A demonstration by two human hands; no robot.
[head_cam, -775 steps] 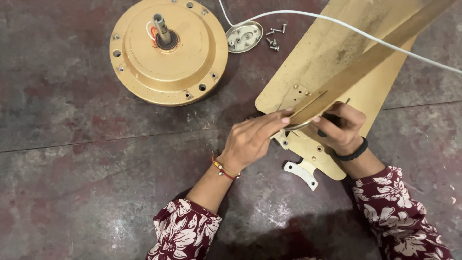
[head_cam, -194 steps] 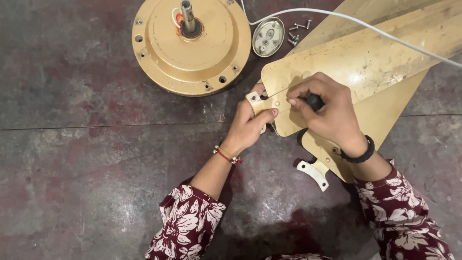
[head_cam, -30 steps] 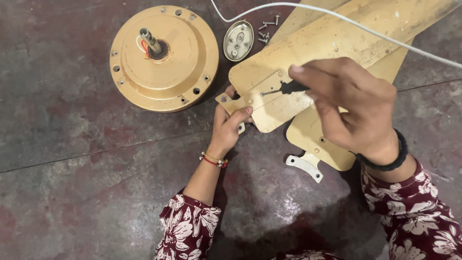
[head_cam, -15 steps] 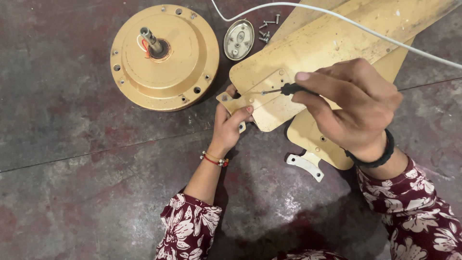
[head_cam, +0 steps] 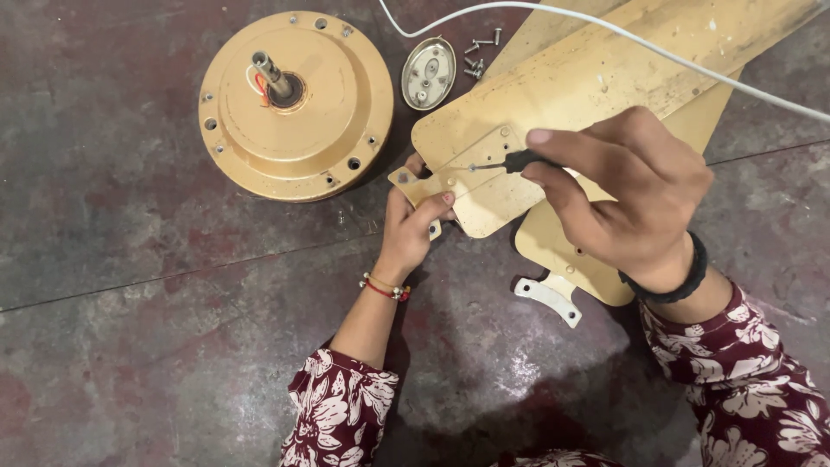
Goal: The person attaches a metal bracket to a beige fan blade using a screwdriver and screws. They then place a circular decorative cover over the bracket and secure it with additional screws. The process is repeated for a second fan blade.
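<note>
From the head view, looking straight down onto a dark, stained floor point(head_cam: 156, 346). The right hand point(head_cam: 631, 199) comes in from the lower right, its grip clenched around a small black-handled screwdriver point(head_cam: 506, 163), whose thin shaft points left with the tip on the near end of the upper fan blade point(head_cam: 553, 121), a tan, dusty blade that runs up to the top right corner. The left hand point(head_cam: 413, 227) reaches up from below, fingers and thumb pinching the tan metal bracket point(head_cam: 415, 186) that sticks out from that blade end, just left of the screwdriver tip. Under the top blade lies a second fan blade point(head_cam: 571, 259), and its own silvery bracket point(head_cam: 549, 298) pokes out onto the floor below the right hand. Up left sits the round gold fan motor housing point(head_cam: 320, 130), shaft and red-and-white wires at its centre, near the left hand but apart from it. Beside it there is an oval metal cap point(head_cam: 428, 73), with loose screws point(head_cam: 480, 56) just to its right. A white cable point(head_cam: 657, 52) sweeps across the top blade.
</note>
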